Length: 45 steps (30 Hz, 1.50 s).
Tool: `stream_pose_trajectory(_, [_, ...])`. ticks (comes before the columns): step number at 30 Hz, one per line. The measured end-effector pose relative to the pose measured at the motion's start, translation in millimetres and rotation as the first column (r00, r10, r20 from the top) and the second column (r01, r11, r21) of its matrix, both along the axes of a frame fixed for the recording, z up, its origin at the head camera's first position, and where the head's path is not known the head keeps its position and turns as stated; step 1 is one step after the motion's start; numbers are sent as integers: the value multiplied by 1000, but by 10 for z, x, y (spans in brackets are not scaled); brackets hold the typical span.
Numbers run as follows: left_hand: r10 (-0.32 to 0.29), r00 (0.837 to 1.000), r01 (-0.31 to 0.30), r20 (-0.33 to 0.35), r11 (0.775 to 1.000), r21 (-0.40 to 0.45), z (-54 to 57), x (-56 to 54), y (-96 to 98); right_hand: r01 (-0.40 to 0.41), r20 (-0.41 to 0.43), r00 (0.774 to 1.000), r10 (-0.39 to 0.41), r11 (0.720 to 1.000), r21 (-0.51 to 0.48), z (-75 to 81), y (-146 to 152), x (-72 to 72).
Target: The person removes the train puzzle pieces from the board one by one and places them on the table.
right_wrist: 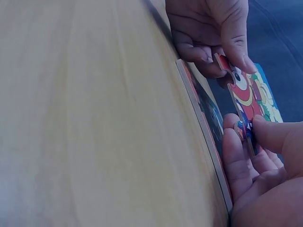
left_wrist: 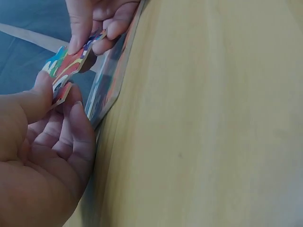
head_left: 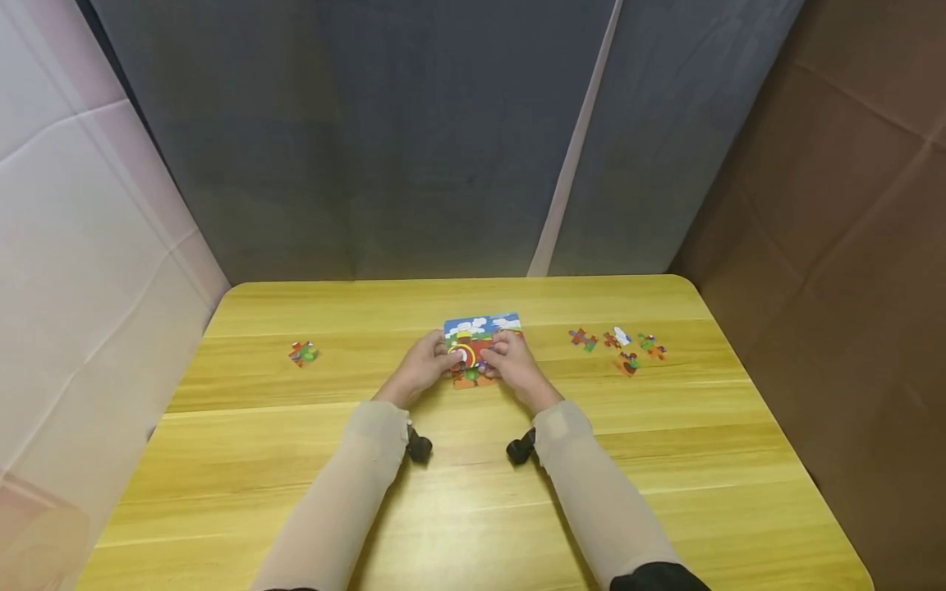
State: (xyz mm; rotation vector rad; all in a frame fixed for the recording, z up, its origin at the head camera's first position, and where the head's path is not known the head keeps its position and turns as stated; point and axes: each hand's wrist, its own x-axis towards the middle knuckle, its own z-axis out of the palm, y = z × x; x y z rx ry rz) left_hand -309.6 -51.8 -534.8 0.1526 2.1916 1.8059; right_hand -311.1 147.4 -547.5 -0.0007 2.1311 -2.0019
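Above the table, both hands hold a joined section of jigsaw puzzle (right_wrist: 251,94), with blue along one edge and a red shape with a round white eye. My left hand (head_left: 420,368) pinches its left side, thumb on the printed face and fingers beneath. On the opposite side, my right hand (head_left: 521,373) pinches the section the same way. Just below the hands lies a thin, flat puzzle board (right_wrist: 202,111) with a printed face, its orange lower part (head_left: 470,380) showing in the head view. The held section hides much of that board.
One loose jigsaw piece (head_left: 303,354) lies on the wooden table (head_left: 473,509) to the left. Several more pieces (head_left: 627,364) are scattered to the right. A dark cloth (head_left: 443,164) hangs behind the table's far edge, with cloth walls at both sides.
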Motion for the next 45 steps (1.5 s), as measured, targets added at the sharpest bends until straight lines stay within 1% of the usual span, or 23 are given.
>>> stream_pose_trajectory(3, [-24, 999, 23, 21, 999, 40, -7, 11, 2, -5, 16, 1000, 5, 1000, -11, 3, 12, 3])
stream_pose_trajectory(5, [-29, 999, 26, 41, 997, 68, -10, 18, 3, -8, 26, 1000, 8, 1000, -18, 6, 16, 4])
stream_pose_trajectory(9, [-35, 998, 29, 61, 995, 95, -21, 16, -5, -5, 40, 999, 7, 999, -39, 16, 23, 5])
stream_pose_trajectory(13, [-44, 997, 36, 67, 993, 116, -34, -1, -7, -3, 50, 999, 6, 998, -62, 8, 33, -1])
stream_pose_trajectory(17, [-41, 996, 29, 85, 990, 141, -34, -6, -1, -13, 50, 999, 16, 998, -57, 3, 41, -10])
stream_pose_trajectory(20, [-31, 995, 18, 91, 990, 142, -37, -1, -1, -25, 43, 999, 27, 998, -49, 4, 39, -18])
stream_pose_trajectory(23, [-16, 997, 6, 79, 993, 121, -46, 7, 2, -31, 32, 999, 32, 999, -40, -9, 27, -26])
stream_pose_trajectory(26, [-6, 999, 1, 52, 996, 93, -35, 24, 22, -15, 24, 1000, 15, 1000, -13, -28, 12, -32])
stream_pose_trajectory(31, [7, 1000, -7, -20, 1000, 3, -37, 20, 57, 23, 11, 1000, -24, 999, 34, -28, -14, -30])
stream_pose_trajectory(34, [18, 999, -21, -51, 998, -53, -36, 19, 66, 30, 12, 999, -30, 999, 39, -4, -27, -24])
stream_pose_trajectory(36, [19, 998, -23, -60, 998, -64, -28, 22, 74, 32, 20, 999, -33, 999, 37, 18, -28, -21])
stream_pose_trajectory(38, [16, 997, -21, -73, 997, -75, -21, 26, 78, 29, 29, 999, -30, 999, 38, 35, -26, -21])
stream_pose_trajectory(41, [5, 996, -11, -87, 998, -67, -17, 27, 80, 2, 55, 998, -5, 999, 37, 48, -10, -23])
stream_pose_trajectory(43, [-12, 995, 4, -100, 997, -81, -19, 33, 74, -14, 74, 997, 12, 1000, 20, 49, 6, -28])
stream_pose_trajectory(45, [-38, 994, 28, -106, 995, -95, -22, 44, 68, -21, 94, 995, 23, 1000, -21, 45, 26, -31])
